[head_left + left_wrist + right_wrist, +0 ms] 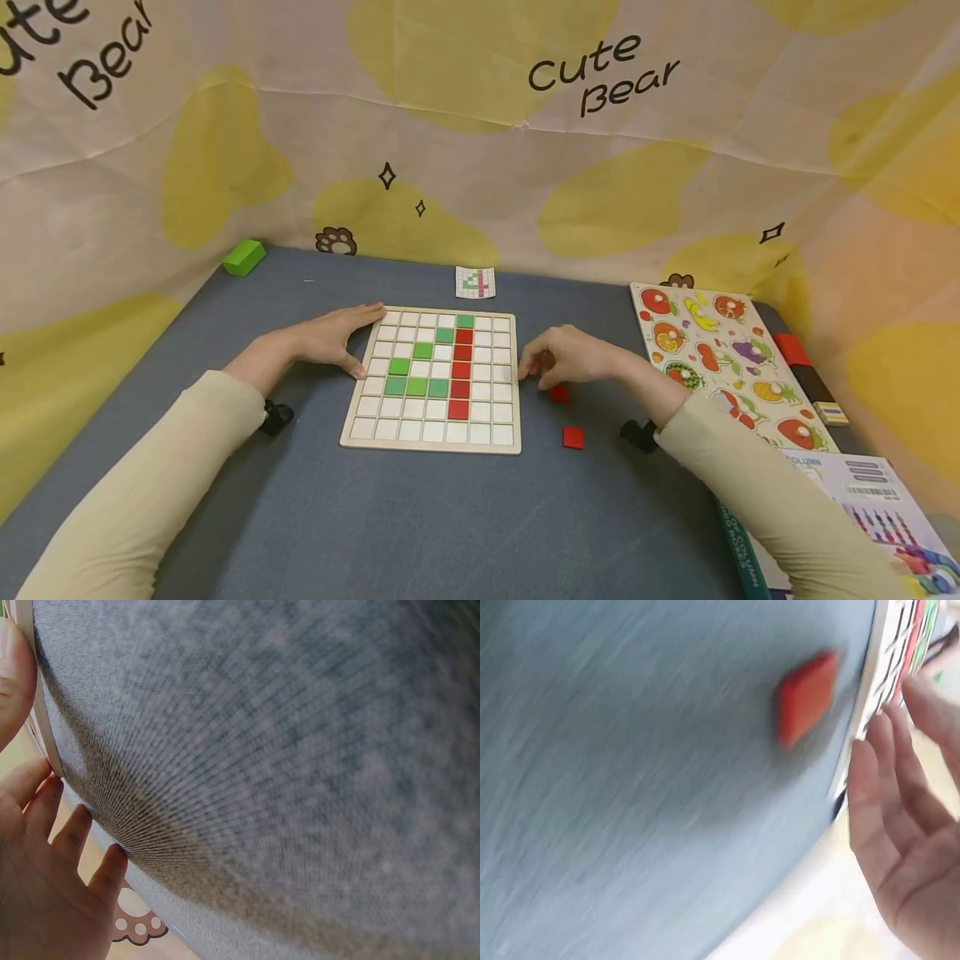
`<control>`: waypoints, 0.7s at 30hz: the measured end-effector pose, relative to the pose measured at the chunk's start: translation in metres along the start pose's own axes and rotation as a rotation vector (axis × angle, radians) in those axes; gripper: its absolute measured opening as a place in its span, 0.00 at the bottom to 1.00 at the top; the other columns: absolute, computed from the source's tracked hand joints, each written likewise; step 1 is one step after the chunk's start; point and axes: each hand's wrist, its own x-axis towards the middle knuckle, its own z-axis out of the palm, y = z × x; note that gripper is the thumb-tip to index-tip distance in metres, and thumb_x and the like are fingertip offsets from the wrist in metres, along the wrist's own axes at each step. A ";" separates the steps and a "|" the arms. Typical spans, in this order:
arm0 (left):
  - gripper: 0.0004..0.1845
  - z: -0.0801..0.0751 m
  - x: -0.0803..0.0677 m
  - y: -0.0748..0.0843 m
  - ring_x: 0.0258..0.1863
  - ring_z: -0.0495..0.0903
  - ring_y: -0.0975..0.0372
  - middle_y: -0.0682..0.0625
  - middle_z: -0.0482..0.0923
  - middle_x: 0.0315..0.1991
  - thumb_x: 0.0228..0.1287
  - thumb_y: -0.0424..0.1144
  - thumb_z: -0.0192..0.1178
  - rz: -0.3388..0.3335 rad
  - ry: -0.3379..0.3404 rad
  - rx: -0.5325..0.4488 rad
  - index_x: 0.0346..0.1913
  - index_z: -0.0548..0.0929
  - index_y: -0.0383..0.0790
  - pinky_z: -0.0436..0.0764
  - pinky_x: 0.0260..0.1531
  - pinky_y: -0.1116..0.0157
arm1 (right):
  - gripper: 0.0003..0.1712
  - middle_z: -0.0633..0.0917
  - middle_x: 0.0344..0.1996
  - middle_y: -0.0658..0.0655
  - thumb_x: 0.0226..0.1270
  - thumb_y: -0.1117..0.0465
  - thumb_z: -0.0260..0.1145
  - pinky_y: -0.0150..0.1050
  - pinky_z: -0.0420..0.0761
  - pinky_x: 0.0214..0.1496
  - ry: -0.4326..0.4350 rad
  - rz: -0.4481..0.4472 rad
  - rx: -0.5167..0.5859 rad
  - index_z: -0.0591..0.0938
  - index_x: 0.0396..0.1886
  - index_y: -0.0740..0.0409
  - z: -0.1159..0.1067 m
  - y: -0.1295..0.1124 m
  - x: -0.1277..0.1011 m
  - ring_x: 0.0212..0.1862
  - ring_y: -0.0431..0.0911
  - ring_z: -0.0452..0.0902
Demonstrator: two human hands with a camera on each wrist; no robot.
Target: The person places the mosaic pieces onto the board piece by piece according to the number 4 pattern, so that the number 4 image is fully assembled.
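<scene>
A square wooden grid board [431, 439] lies on the table, with green tiles [416, 386] in several cells and a column of red tiles [461, 369]. At its left edge rests my left hand [330, 336], fingers extended toward the upper corner and thumb on the side; the left wrist view also shows these fingers [71, 832] along the rim. My right hand [573, 357] hovers beside the board's right edge, fingers loosely bent, nothing visible between them in the right wrist view. Just below it lies a loose red tile [559, 393], with another red tile [573, 437] nearer me.
Behind the board lies a small pattern card [476, 283]. A green block [244, 257] sits at the far left corner. On the right are a fruit picture board [708, 333], a red and black item [806, 371] and a printed box [870, 500]. A patterned cloth [465, 108] hangs behind.
</scene>
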 end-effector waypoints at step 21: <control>0.60 0.001 0.000 -0.002 0.79 0.41 0.37 0.36 0.42 0.81 0.49 0.50 0.75 0.008 0.009 -0.006 0.79 0.49 0.36 0.45 0.75 0.35 | 0.17 0.81 0.32 0.54 0.47 0.70 0.77 0.32 0.76 0.35 -0.129 0.007 -0.055 0.84 0.35 0.50 -0.004 0.038 -0.014 0.33 0.42 0.74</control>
